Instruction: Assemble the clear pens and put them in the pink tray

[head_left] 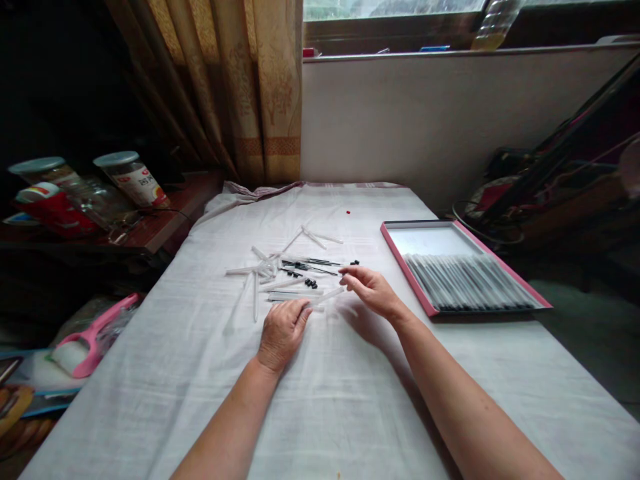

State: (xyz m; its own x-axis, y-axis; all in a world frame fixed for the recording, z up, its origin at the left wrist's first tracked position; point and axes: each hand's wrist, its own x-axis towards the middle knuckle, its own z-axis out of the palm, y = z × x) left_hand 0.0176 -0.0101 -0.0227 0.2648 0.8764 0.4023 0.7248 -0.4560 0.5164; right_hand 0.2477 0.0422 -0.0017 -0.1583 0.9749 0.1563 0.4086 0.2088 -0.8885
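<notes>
My left hand (pixel 284 335) rests low over the cloth, closed around a clear plastic pen barrel (pixel 329 295) that points up and right. My right hand (pixel 371 291) is to its right, fingers bent and slightly apart, the fingertips at the ends of thin black pen refills (pixel 320 268). Whether they touch a refill is too small to tell. Several small black caps (pixel 311 283) lie between the hands. More clear barrels (pixel 256 297) are scattered loosely left of the refills, some overlapping.
A pink-edged box (pixel 407 270) at the right holds a row of assembled-looking pens (pixel 470 283). A small red piece (pixel 348 212) lies farther back on the white cloth (pixel 330 400). Jars (pixel 133 180) stand on a brown side table (pixel 165 227) at left, near a pink-handled object (pixel 95 337).
</notes>
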